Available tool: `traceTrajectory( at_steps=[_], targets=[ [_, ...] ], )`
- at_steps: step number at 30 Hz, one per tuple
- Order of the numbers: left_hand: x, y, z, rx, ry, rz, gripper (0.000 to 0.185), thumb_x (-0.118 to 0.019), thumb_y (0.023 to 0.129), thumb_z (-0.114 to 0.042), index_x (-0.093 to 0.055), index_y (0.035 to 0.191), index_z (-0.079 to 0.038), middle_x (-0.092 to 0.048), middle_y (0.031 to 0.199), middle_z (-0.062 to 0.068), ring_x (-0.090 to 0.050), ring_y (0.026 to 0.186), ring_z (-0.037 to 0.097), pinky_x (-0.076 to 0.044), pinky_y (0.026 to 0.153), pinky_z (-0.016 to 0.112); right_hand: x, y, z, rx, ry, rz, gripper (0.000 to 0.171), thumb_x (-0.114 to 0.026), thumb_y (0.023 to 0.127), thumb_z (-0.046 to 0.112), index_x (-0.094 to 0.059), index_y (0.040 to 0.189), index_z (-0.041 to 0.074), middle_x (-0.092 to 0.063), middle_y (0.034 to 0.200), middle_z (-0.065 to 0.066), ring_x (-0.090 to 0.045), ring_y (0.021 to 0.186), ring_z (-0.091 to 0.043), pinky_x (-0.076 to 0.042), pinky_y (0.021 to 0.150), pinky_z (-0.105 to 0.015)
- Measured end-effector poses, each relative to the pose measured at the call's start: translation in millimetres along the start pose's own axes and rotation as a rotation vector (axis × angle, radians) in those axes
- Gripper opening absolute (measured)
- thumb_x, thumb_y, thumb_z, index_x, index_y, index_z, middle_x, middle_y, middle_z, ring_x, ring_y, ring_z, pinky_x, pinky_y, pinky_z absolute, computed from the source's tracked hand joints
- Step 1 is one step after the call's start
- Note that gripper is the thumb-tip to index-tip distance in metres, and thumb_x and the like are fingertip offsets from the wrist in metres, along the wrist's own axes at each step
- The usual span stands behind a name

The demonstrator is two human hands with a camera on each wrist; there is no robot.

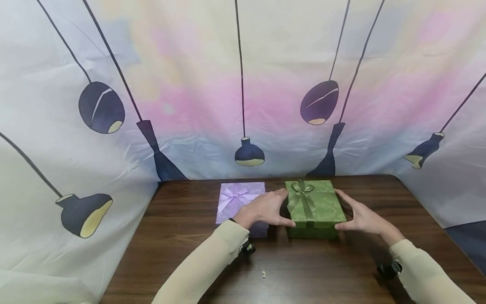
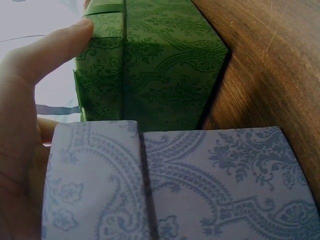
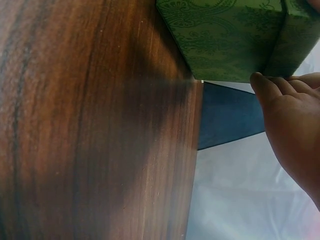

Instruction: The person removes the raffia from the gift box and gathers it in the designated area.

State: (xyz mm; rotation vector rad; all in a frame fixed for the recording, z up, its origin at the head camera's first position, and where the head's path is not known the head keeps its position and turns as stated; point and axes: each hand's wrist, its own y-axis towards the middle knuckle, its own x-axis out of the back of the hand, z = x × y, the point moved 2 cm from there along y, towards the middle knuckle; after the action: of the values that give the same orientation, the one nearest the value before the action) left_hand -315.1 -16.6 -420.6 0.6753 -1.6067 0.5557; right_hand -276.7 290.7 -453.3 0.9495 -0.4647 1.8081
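A green patterned gift box (image 1: 322,198) with a green ribbon bow (image 1: 303,190) stands on the table, its lid (image 2: 102,75) seated on the deeper base. My left hand (image 1: 265,207) grips the lid from the left, thumb at the front corner and fingers farther back along that side. From the right, my right hand (image 1: 364,218) holds the lid too, its thumb by the front right corner and its fingertips (image 3: 285,86) toward the back. Just left of it is a lavender gift box (image 1: 239,189) with a pale bow, partly covered by my left hand and wrist.
The dark wooden table (image 1: 182,236) ends at a hanging cloth (image 1: 197,105) printed with lamps. A tiny pale scrap (image 1: 263,273) lies on the wood in front of the boxes. Small black wrist cameras (image 1: 390,269) hang under both sleeves, low over the tabletop.
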Motion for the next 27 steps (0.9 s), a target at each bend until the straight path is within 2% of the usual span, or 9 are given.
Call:
traceTrajectory(
  at_steps=[14, 27],
  targets=[
    [3.0, -0.9, -0.6, 0.014, 0.001, 0.012, 0.106, -0.062, 0.076, -0.074, -0.034, 0.15, -0.004, -0.034, 0.156, 0.013, -0.044, 0.137, 0.026, -0.04, 0.11, 0.036, 2.1, 1.2, 3.4, 0.004, -0.004, 0.005, 0.11, -0.08, 0.079, 0.035, -0.007, 0.158, 0.011, -0.017, 0.156, -0.032, -0.026, 0.136, -0.056, -0.036, 0.095, -0.071],
    [4.2, -0.4, -1.2, 0.005, 0.003, -0.011, 0.106, -0.063, 0.076, -0.073, -0.034, 0.15, -0.004, -0.035, 0.155, 0.014, -0.046, 0.135, 0.028, -0.041, 0.109, 0.038, 3.5, -0.5, 6.1, 0.019, -0.021, -0.016, 0.111, -0.081, 0.077, 0.035, -0.009, 0.158, 0.012, -0.021, 0.155, -0.033, -0.029, 0.134, -0.057, -0.037, 0.094, -0.071]
  ],
)
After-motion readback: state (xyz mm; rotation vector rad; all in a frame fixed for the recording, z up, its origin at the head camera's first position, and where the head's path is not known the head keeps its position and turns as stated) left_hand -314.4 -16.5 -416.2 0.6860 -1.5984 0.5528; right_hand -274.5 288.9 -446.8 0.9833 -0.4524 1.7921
